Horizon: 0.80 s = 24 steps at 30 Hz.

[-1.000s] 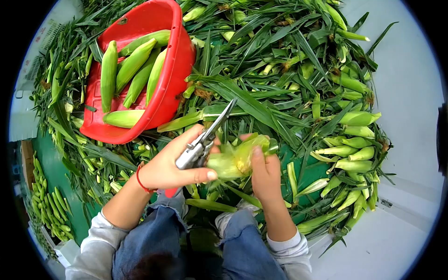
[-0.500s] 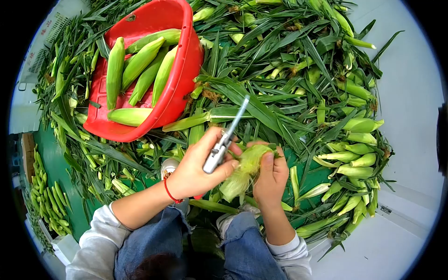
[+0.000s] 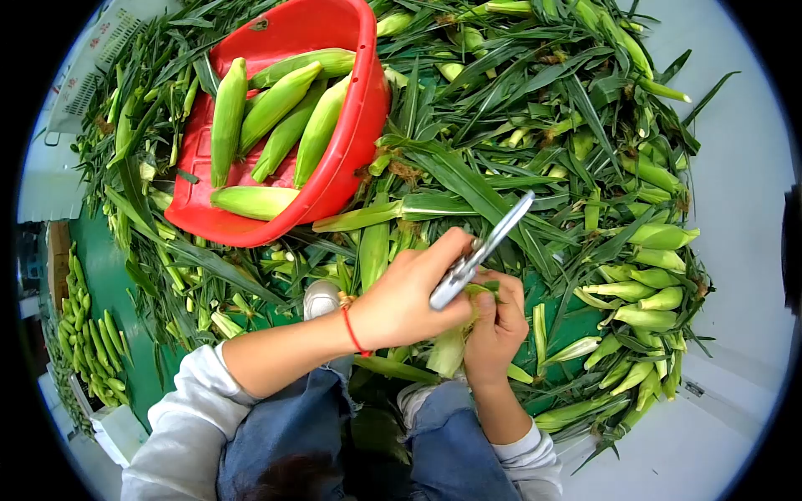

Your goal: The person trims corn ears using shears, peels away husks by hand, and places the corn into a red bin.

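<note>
Here, the left hand [image 3: 405,296] is wrapped around metal shears [image 3: 484,250], blades pointing up and rightward; the right hand [image 3: 494,330] grasps what seems to be a pale-husked corn ear [image 3: 448,351], mostly hidden between both hands. Beyond, a red plastic basin [image 3: 361,138] holds green-husked ears [image 3: 227,125] amid strewn corn leaves [image 3: 455,179].

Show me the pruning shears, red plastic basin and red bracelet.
Pruning shears [image 3: 485,250], head view: middle of visible metal.
Red plastic basin [image 3: 368,117], head view: outer wall.
Red bracelet [image 3: 352,331], head view: the cord's middle.
</note>
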{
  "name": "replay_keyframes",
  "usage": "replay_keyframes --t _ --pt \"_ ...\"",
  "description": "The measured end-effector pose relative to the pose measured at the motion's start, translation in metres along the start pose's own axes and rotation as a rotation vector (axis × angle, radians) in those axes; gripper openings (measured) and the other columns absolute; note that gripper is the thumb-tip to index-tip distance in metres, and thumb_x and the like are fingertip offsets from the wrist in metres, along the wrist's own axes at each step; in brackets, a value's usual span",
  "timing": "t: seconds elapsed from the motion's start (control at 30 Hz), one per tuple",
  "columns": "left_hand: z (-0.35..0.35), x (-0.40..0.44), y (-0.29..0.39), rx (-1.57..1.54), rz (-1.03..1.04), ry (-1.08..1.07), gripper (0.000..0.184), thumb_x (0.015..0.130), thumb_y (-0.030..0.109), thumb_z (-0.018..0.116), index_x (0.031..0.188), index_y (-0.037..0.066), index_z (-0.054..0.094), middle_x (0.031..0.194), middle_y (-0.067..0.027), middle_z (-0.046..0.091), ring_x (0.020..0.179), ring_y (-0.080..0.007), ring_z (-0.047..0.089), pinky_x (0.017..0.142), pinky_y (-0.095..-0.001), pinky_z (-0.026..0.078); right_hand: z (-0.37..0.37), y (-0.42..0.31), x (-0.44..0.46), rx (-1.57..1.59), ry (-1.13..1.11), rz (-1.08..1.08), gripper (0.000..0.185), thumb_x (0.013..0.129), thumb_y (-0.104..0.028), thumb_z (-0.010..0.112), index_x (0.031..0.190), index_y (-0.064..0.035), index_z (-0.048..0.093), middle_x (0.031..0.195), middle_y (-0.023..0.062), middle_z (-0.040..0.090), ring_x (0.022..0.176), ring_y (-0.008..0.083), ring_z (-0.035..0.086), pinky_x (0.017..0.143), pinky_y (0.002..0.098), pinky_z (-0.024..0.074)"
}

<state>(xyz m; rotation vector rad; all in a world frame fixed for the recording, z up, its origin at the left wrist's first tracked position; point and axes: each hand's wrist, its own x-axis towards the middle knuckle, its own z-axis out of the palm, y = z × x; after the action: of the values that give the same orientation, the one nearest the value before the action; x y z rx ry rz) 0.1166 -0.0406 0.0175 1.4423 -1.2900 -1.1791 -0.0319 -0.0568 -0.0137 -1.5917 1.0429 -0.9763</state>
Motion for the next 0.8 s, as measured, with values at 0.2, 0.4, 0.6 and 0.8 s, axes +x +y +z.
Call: replay_keyframes --t 0.2,0.4,0.6,0.8 --pt "0.010 0.011 -0.010 -0.374 -0.218 -0.023 0.031 0.072 0.009 0.059 0.099 0.003 0.044 0.081 -0.0060 0.049 0.074 -0.0140 0.052 0.064 -0.0282 0.043 -0.002 0.018 -0.005 0.278 0.106 0.240 0.028 0.095 -0.020 0.049 0.097 0.0051 0.061 0.101 0.0094 0.056 0.092 0.0159 0.055 0.083 0.0303 0.0430" --pt "0.024 0.009 -0.022 -0.399 -0.263 0.012 0.032 0.077 0.002 0.055 0.107 0.007 0.047 0.087 0.0005 0.049 0.071 -0.0058 0.046 0.058 -0.0212 0.040 -0.004 0.026 -0.011 0.552 0.153 0.450 0.032 0.096 -0.032 0.046 0.099 -0.0001 0.051 0.084 0.0077 0.056 0.083 0.0125 0.056 0.077 0.0281 0.0479" --pt "0.026 -0.003 -0.033 -0.933 -0.527 0.112 0.033 0.078 0.000 0.052 0.109 0.008 0.049 0.091 -0.0012 0.054 0.079 -0.0090 0.053 0.069 -0.0242 0.043 -0.015 0.037 0.008 0.918 0.420 0.540 0.027 0.097 -0.034 0.044 0.097 -0.0073 0.046 0.076 0.0027 0.045 0.074 0.0132 0.048 0.084 0.0322 0.0457" --pt "0.002 -0.016 -0.026 -1.128 -0.337 -0.204 0.049 0.065 0.003 0.054 0.113 0.004 0.045 0.086 -0.0066 0.056 0.076 -0.0150 0.055 0.069 -0.0253 0.045 -0.032 0.016 0.017 1.688 0.184 0.548 0.022 0.099 -0.029 0.039 0.092 -0.0090 0.046 0.071 -0.0023 0.039 0.058 0.0057 0.034 0.054 0.0182 0.0347"
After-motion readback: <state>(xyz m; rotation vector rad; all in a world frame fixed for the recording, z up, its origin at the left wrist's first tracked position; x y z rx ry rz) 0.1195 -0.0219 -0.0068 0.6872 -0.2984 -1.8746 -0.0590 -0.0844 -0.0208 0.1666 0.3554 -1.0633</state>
